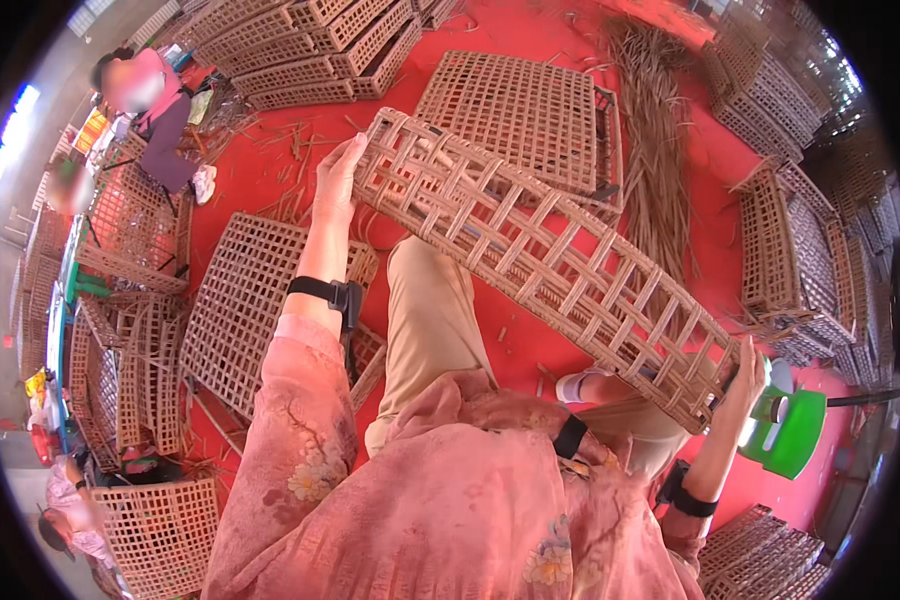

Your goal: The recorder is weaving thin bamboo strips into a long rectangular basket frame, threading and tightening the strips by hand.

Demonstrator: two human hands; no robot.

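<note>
I hold up a long woven basket [540, 250] of brown strips in an open lattice, one long side facing me. It slants from upper left down to the right, above my knees. My left hand [338, 178] is closed on its upper left end. At the lower right end, my right hand [747, 385] grips the other short side, its fingers partly behind the rim. Below the basket shows the red floor [390, 225]. Just beyond it lies another woven basket [510, 115] with a large lattice face upward.
Stacked woven baskets [320, 50] stand far left and more baskets [795, 250] at right. A lattice panel [245, 310] lies left of my leg. Loose dry strips [650, 130] spread over the floor. A green plastic object [795, 435] is near my right hand. A person [155, 115] sits far left.
</note>
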